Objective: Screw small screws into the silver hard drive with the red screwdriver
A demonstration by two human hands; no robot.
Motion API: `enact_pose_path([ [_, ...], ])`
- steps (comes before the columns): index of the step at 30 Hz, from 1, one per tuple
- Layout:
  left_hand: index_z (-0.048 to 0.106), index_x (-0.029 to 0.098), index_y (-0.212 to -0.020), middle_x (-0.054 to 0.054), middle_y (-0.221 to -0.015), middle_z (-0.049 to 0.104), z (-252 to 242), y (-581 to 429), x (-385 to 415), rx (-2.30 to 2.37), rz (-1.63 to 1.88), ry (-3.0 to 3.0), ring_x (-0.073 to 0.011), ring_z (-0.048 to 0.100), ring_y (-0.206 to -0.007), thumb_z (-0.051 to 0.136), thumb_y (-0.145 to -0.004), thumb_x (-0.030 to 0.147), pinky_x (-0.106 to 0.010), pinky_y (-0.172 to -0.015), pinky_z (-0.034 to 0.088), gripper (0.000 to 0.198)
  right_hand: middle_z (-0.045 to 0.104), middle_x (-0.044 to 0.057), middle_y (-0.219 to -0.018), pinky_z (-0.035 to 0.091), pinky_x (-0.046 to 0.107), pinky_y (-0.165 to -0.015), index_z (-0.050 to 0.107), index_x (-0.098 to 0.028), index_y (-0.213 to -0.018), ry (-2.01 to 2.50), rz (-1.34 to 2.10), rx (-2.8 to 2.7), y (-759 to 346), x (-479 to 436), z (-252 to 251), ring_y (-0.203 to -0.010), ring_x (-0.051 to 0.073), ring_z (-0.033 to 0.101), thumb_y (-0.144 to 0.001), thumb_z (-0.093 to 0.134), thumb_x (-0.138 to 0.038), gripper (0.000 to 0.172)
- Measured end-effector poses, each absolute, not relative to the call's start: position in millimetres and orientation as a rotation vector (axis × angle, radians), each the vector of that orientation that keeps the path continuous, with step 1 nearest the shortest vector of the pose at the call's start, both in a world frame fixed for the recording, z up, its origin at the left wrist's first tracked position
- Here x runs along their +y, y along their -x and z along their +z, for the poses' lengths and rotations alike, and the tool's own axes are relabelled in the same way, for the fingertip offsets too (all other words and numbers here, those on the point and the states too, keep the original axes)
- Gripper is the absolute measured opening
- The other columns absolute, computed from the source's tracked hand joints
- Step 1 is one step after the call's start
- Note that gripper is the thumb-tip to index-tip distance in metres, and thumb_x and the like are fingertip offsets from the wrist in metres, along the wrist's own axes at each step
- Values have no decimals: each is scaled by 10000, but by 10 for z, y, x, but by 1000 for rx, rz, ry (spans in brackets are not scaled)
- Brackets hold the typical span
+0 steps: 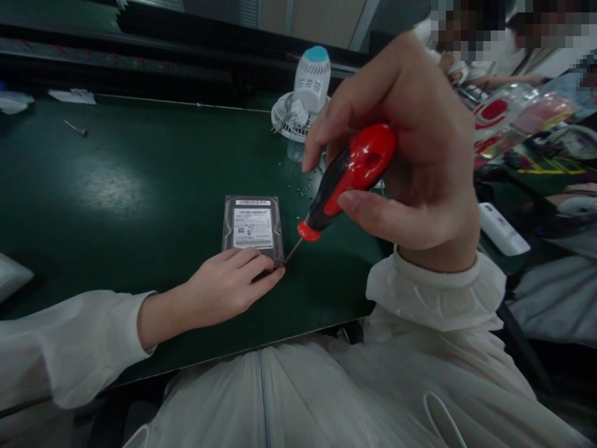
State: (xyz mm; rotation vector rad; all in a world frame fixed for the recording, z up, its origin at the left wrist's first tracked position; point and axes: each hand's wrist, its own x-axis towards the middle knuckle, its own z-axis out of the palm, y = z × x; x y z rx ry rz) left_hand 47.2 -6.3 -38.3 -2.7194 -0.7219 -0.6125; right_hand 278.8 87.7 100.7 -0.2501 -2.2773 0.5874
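A hard drive (252,225) with a white label lies flat on the dark green table. My left hand (233,280) rests over its near end, fingers curled on top and thumb along the near edge, holding it. My right hand (420,149) grips a red and black screwdriver (347,177) by its handle, thumb and fingers around it. The screwdriver is tilted, its thin shaft running down to the drive's near right corner beside my left thumb. Whether the tip sits on a screw is too small to tell.
Several tiny screws (301,190) lie right of the drive. Behind them stands a white fan (311,81) with a blue top. A small screw-like piece (77,129) is at the far left. A white device (504,229) lies at the right, where other people sit.
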Motion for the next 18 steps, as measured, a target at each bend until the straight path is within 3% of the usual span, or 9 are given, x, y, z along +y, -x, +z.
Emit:
enact_pose_path([
  [10, 713, 105, -1218, -96, -1027, 721, -388, -481, -64, -741, -593, 2719, -235, 668, -886, 596, -980, 92, -350, -679, 595, 266, 626, 44, -961, 550, 308, -719, 568, -205, -899, 178, 558, -2222, -2759, 917, 960, -844, 178, 671, -727, 654, -295, 212],
  [18, 717, 109, -1215, -94, -1031, 726, -386, -477, -63, -743, -580, 2718, -233, 667, -883, 583, -986, 97, -351, -686, 589, 265, 681, 22, -997, 571, 346, -697, 593, -251, -919, 167, 420, -2181, -2852, 1004, 1007, -852, 204, 680, -730, 624, -316, 203],
])
